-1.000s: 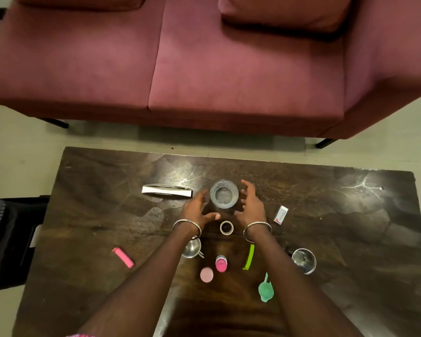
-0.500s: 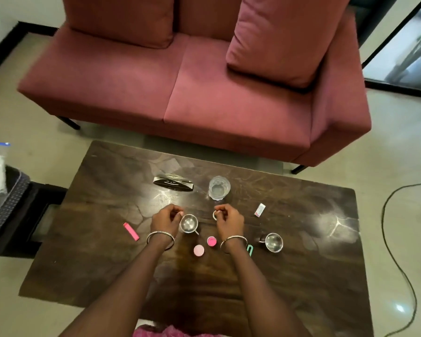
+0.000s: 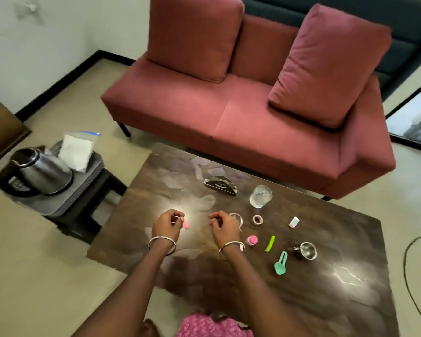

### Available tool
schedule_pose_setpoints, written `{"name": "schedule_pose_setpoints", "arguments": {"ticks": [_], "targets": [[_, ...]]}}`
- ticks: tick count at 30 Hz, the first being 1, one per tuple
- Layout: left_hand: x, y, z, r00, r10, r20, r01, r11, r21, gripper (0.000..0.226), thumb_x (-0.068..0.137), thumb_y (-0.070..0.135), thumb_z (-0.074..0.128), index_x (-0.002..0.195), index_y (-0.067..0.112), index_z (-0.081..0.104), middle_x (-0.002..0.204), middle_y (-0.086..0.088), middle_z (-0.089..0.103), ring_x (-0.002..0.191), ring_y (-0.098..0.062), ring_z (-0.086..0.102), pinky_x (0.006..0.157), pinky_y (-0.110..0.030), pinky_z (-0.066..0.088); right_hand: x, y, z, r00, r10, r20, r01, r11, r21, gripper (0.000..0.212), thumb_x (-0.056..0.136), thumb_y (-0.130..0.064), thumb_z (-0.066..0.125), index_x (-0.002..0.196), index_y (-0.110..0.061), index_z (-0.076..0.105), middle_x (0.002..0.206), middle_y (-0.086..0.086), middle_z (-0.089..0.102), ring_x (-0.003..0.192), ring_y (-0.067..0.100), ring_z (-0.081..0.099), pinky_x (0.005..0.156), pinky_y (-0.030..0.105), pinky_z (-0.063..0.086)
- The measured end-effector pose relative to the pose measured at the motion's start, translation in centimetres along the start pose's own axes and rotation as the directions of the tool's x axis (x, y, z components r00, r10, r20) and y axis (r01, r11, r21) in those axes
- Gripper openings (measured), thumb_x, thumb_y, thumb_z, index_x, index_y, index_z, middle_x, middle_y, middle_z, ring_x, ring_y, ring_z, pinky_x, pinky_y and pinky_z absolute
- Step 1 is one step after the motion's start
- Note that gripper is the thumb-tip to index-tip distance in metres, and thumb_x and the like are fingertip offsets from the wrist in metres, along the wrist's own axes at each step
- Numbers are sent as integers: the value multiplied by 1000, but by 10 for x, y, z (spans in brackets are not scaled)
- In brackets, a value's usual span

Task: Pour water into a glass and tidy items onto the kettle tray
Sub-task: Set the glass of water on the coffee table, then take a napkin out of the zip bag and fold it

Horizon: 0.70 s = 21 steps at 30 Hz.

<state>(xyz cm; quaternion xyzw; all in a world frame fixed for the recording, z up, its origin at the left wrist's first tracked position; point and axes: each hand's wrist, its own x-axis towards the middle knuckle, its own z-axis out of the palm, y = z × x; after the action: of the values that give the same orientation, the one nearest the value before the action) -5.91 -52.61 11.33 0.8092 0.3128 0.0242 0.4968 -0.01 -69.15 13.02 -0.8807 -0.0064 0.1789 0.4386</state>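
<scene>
My left hand hovers over the dark table with its fingers curled. The fingertips are at a small pink clip; I cannot tell whether they grip it. My right hand is curled shut with nothing visible in it, and it partly hides a steel cup. The glass holding water stands farther back on the right. Left of the table, the steel kettle sits on a grey tray on a dark stool.
On the table lie a tape ring, pink bottle, green comb, teal clip, second steel cup, white box and dark napkin holder. A white bag lies on the tray. A red sofa stands behind.
The view has swung left, bringing the kettle and tray into sight. Both hands drew back from the glass, curled, and shifted left; my left hand now reaches the pink clip.
</scene>
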Motion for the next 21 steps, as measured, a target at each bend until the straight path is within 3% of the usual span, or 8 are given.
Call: {"name": "schedule_pose_setpoints", "arguments": {"ticks": [3,6,10,14,18,21], "targets": [[-15,-19,-46,999,2,-37,-3,1000,-5,29,82,7,65,73,34,62,65,5,69,61,-13,69,64,-30,54,-27,-25,34,999,-37,-3,37,999,-35,20,81,-19,54,82,-34,68,87,-4,75,85,16,68,82,34,54],[-25,-40,-98,996,-4,-94,3,1000,-16,26,83,9,64,75,33,64,68,4,70,64,-12,68,69,-30,55,-52,-56,69,997,-83,11,83,996,-36,20,85,-6,59,93,-16,74,90,2,74,82,14,64,72,24,43],[-37,-57,-160,984,-8,-176,6,1000,-8,13,84,11,65,84,23,70,75,6,70,73,-12,65,74,-26,52,-73,-87,118,991,-134,31,134,991,-25,22,82,-5,58,85,-22,72,82,-5,75,79,13,69,75,28,52],[-33,-75,-217,958,-69,-280,69,998,-7,10,83,17,65,82,25,71,75,9,71,74,-11,66,73,-26,52,-82,-123,163,976,-196,92,198,980,-9,28,85,-4,54,84,-29,67,77,-6,73,71,9,67,68,29,54],[-17,-86,-264,928,-83,-363,81,996,-23,9,84,17,64,82,22,72,74,6,70,72,-11,64,70,-23,47,-75,-160,198,956,-266,128,275,959,-63,25,87,-6,54,89,-25,70,81,-10,72,73,7,65,59,13,44],[6,-93,-299,901,-102,-422,85,995,-60,9,84,12,64,85,17,72,77,-1,72,72,-13,63,73,-22,46,-58,-185,232,942,-298,156,309,950,-51,27,87,-4,55,85,-27,69,82,-7,72,72,8,64,64,22,49]]}}
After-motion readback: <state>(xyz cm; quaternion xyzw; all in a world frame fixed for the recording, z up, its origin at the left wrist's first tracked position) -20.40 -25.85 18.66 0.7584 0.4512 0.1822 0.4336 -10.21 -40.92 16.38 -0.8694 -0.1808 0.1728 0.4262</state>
